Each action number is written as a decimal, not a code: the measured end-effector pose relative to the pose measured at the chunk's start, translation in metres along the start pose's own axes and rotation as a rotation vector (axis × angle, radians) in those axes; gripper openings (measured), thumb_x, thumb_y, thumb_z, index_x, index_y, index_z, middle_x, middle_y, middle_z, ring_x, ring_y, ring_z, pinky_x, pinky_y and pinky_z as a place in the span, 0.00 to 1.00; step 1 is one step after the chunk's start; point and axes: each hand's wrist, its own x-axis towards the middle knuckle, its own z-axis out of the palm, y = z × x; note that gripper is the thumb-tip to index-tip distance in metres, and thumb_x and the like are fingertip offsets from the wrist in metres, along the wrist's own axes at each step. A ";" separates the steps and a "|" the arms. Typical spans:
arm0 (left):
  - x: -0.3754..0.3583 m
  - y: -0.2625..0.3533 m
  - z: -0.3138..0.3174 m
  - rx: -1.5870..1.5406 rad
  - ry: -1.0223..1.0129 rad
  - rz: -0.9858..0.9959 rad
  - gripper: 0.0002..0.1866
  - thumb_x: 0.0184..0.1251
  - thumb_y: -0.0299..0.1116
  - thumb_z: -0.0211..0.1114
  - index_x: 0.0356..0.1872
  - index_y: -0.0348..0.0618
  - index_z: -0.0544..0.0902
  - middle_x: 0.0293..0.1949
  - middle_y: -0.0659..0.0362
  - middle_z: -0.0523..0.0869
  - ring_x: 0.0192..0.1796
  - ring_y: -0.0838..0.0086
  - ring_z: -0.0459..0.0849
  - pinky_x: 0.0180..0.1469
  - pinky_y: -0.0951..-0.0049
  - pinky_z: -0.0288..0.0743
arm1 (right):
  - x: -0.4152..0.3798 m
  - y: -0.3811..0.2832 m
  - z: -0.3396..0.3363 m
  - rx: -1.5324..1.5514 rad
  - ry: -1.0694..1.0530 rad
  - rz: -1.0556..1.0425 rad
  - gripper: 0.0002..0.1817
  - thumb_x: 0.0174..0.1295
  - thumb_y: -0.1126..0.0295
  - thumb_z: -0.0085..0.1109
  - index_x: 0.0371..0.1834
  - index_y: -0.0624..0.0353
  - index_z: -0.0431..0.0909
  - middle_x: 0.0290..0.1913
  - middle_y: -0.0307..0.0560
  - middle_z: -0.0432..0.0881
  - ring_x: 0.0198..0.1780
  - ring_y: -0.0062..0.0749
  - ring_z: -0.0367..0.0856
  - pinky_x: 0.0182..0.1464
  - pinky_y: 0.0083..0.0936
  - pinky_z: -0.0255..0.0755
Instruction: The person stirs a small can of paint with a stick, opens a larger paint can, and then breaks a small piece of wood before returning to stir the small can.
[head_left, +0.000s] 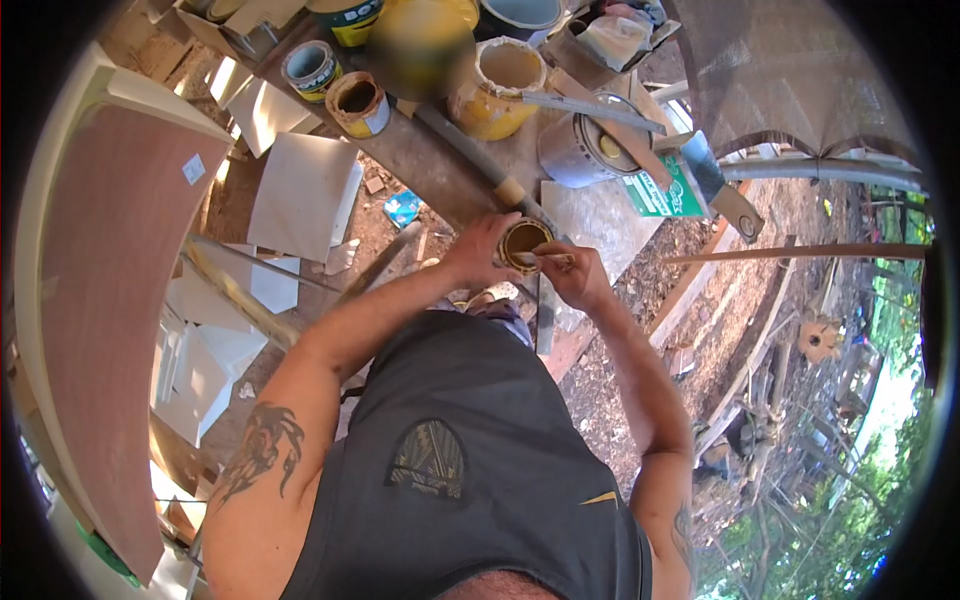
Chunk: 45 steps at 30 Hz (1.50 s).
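Observation:
My left hand (478, 252) is wrapped around the side of a small open tin (528, 221) with something brownish inside. A thin pale stick (528, 257) is pinched in my right hand (576, 274), and its tip reaches into the mouth of the tin. Just beyond the tin lies a long dark bar or tool (460, 148) with a lighter band, on the worn bench (415, 172). The fingers of my left hand are partly hidden behind the tin.
Along the bench stand an open brown-stained can (358, 104), a smaller can (311, 70), a yellow tub (492, 108) and a large metal can (578, 150). A saw (715, 178) lies at the right. A curved reddish-brown panel (120, 260) rises at left; pale board offcuts (296, 196) lie below.

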 end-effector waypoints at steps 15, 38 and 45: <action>-0.001 -0.004 -0.001 -0.033 0.002 0.022 0.61 0.50 0.53 0.87 0.83 0.45 0.61 0.76 0.43 0.71 0.78 0.43 0.69 0.80 0.48 0.65 | 0.010 -0.003 -0.005 -0.259 0.049 -0.105 0.08 0.67 0.69 0.71 0.46 0.58 0.89 0.36 0.55 0.91 0.38 0.53 0.92 0.41 0.40 0.85; -0.001 -0.005 0.004 -0.028 0.019 0.007 0.62 0.49 0.54 0.87 0.83 0.46 0.61 0.77 0.43 0.71 0.78 0.44 0.69 0.80 0.49 0.65 | -0.003 -0.003 -0.008 0.225 0.098 0.277 0.06 0.70 0.71 0.71 0.46 0.59 0.89 0.37 0.52 0.92 0.39 0.41 0.94 0.40 0.33 0.85; 0.000 -0.006 0.005 -0.028 0.023 0.023 0.62 0.48 0.54 0.87 0.83 0.45 0.61 0.77 0.43 0.71 0.78 0.44 0.69 0.80 0.48 0.65 | -0.007 -0.006 -0.011 0.195 0.007 0.304 0.08 0.70 0.69 0.71 0.49 0.59 0.89 0.37 0.54 0.92 0.38 0.39 0.93 0.41 0.32 0.84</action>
